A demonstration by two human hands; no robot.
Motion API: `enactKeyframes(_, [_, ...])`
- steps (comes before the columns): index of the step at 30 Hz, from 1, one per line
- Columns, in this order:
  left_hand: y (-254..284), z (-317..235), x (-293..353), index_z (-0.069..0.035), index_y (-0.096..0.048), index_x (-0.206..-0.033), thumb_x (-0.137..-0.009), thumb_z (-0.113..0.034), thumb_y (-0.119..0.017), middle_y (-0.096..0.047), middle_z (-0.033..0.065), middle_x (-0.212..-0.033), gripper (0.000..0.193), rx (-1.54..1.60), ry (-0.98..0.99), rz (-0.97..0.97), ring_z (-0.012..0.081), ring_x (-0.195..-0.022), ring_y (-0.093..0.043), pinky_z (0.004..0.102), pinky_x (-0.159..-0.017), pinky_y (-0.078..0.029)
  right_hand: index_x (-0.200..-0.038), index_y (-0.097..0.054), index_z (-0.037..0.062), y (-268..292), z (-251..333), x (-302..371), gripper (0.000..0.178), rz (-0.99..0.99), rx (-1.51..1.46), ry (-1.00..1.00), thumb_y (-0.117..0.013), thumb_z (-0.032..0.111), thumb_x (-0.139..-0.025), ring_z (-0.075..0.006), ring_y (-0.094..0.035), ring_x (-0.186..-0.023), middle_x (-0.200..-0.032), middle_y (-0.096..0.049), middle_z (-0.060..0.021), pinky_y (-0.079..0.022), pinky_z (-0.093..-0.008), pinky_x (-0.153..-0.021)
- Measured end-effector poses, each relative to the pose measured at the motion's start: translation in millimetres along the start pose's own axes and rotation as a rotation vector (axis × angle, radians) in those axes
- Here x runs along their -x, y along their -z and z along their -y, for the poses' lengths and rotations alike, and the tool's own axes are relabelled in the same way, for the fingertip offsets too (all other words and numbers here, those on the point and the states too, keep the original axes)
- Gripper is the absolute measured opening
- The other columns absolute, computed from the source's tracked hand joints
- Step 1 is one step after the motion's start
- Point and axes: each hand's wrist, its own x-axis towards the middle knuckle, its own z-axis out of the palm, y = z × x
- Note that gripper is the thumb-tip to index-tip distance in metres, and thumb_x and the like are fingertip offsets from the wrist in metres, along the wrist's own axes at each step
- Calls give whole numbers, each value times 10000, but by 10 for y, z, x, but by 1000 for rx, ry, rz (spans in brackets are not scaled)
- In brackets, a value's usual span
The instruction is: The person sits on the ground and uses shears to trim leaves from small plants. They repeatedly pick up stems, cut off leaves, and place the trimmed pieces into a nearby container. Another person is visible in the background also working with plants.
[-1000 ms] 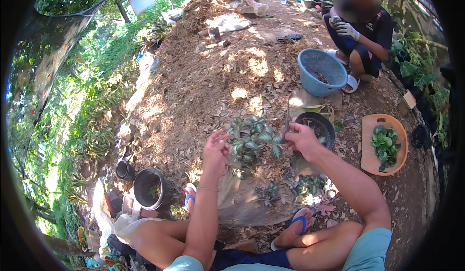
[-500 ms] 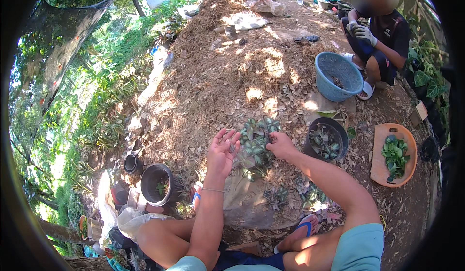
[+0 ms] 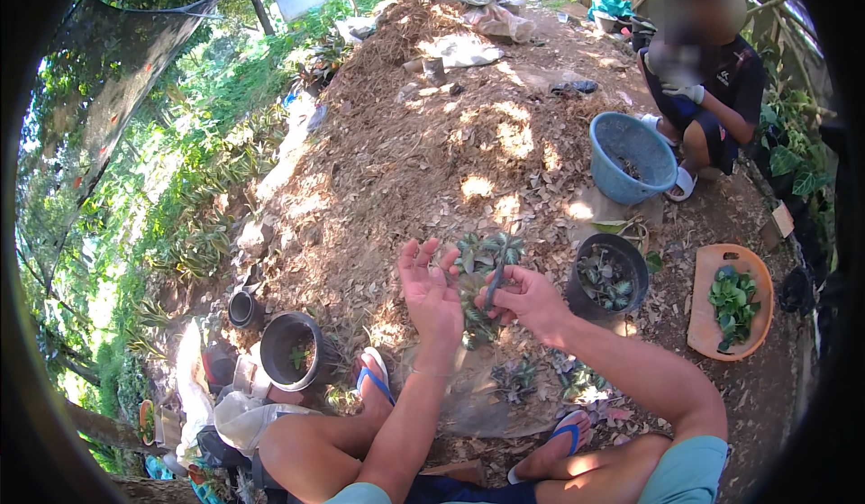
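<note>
My left hand (image 3: 431,295) is held palm up in front of me, its fingers loosely curled and apart, with nothing visible in it. Just right of it, my right hand (image 3: 530,301) is closed on a slim dark tool (image 3: 494,284) that stands nearly upright; its exact kind I cannot make out. Beneath and behind both hands grows a clump of silver-and-green patterned leafy plants (image 3: 470,254), partly hidden by my fingers. More small patterned plants (image 3: 514,378) lie on a flat sheet (image 3: 468,405) between my feet.
A black pot of plants (image 3: 609,274) stands to the right, before an orange tray (image 3: 766,292) of green leaves (image 3: 734,301). Farther off sits a blue-grey tub (image 3: 622,180) beside a crouching gloved person (image 3: 712,90). Another black pot (image 3: 290,351) is at my left.
My right hand has drawn back toward me and turned, showing more of the dark tool. My left hand has shifted right, toward it. The crouching person's hands have moved up.
</note>
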Motion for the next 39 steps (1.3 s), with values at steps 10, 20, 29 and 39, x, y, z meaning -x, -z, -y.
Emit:
enactKeyframes(10, [-554, -172, 355, -159, -229, -1603, -1018, 14, -580, -469, 131, -1500, 705, 112, 27, 132, 246, -1248, -604, 344, -1002, -527, -1189, -574, 91, -96, 349, 268, 297, -197, -136, 122, -751, 140, -957, -138, -695, -824, -1030, -749, -63, -507, -260, -668])
enactKeyframes(20, [-763, -265, 499, -69, -417, -1469, -958, -170, -689, -463, 118, -1477, 587, -555, -242, -117, 250, -1358, -470, 407, -1116, -366, -1101, -592, 61, -91, 562, 570, 324, -330, -72, 523, -819, 19, -874, -61, -672, -810, -898, -733, -27, -497, -212, -651])
enactKeyframes(29, [-867, -454, 640, -163, -733, -927, -803, -266, -872, -715, 5, -1208, 213, -1469, -550, 285, 349, -1363, -509, 502, -1109, -218, -1056, -611, 71, -85, 522, 676, 295, -426, 200, 601, -839, 80, -869, -54, -668, -774, -864, -730, -28, -498, -214, -643])
enactKeyframes(39, [-709, -325, 549, -76, -700, -990, -904, -73, -770, -767, 44, -882, 111, -1022, -79, 334, 182, -846, -732, 327, -829, -506, -1102, -649, 52, -68, 565, 774, 281, -338, 315, 416, -823, 123, -894, -66, -663, -779, -876, -746, -25, -519, -250, -679])
